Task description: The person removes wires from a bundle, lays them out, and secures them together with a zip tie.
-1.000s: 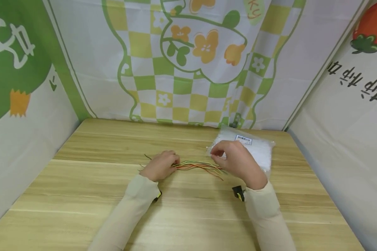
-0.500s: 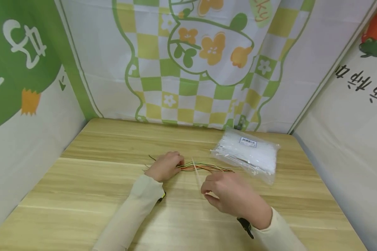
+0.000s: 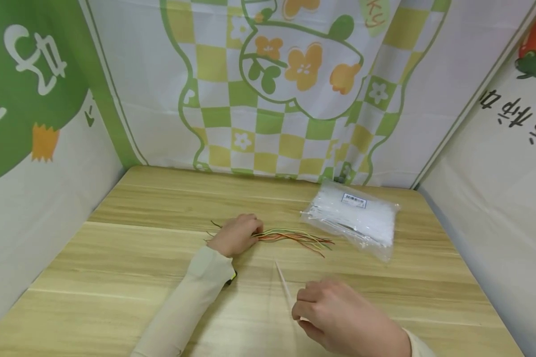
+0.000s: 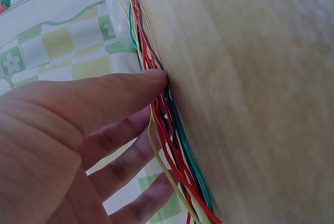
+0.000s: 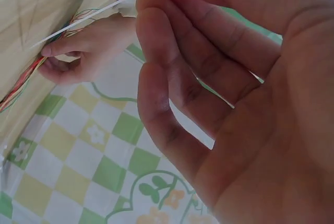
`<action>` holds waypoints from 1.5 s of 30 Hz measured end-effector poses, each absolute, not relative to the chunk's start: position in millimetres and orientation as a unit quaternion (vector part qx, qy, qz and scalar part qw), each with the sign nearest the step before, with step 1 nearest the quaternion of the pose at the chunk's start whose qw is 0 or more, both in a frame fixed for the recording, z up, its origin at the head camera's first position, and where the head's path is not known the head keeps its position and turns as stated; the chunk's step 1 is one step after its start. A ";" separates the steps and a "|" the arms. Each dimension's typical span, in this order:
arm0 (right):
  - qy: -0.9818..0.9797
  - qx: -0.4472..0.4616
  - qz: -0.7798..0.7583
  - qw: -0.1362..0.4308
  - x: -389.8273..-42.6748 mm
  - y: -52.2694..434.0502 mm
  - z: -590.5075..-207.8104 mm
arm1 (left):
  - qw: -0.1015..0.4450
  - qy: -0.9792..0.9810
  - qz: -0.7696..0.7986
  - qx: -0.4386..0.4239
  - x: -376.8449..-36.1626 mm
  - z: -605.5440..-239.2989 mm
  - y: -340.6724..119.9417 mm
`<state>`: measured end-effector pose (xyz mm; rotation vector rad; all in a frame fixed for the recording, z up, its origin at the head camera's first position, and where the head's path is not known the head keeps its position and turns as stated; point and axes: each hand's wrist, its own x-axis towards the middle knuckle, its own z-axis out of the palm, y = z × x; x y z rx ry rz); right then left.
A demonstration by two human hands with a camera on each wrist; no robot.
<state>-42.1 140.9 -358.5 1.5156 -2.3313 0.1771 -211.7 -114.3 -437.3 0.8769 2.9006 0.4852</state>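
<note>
In the head view, a bundle of thin coloured wires (image 3: 295,236) lies across the middle of the wooden table. My left hand (image 3: 237,235) pinches it towards its left end. The left wrist view shows the thumb pressed on the red, green, yellow and dark wires (image 4: 141,31), with the other fingers behind them. Nearer the front edge, my right hand (image 3: 344,317) holds a white cable tie (image 3: 283,280) by one end between thumb and fingertips. The tie's free end points towards the wires, apart from them in the head view.
A clear plastic bag (image 3: 370,223) full of white cable ties lies at the back right of the wooden table (image 3: 161,198). Behind the table hangs a patterned curtain (image 3: 268,124), with cloth walls at both sides. A black and yellow strap (image 3: 232,277) shows at my left wrist.
My right hand has drawn the cable tie from beside the bag, across the wires, towards the front edge. My left hand keeps its pinch on the wires.
</note>
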 end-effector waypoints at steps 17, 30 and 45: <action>-0.859 0.502 0.101 0.026 -73.7 137.5 -369.9 | 0.035 0.941 0.173 0.290 -211.0 -437.9 -114.3; -0.865 0.478 0.140 -0.062 -114.5 127.0 -394.5 | 0.041 0.942 0.172 0.285 -210.5 -437.7 -116.3; -0.865 0.473 0.140 -0.093 -158.8 116.7 -421.6 | 0.048 0.936 0.195 0.290 -211.4 -438.1 -123.7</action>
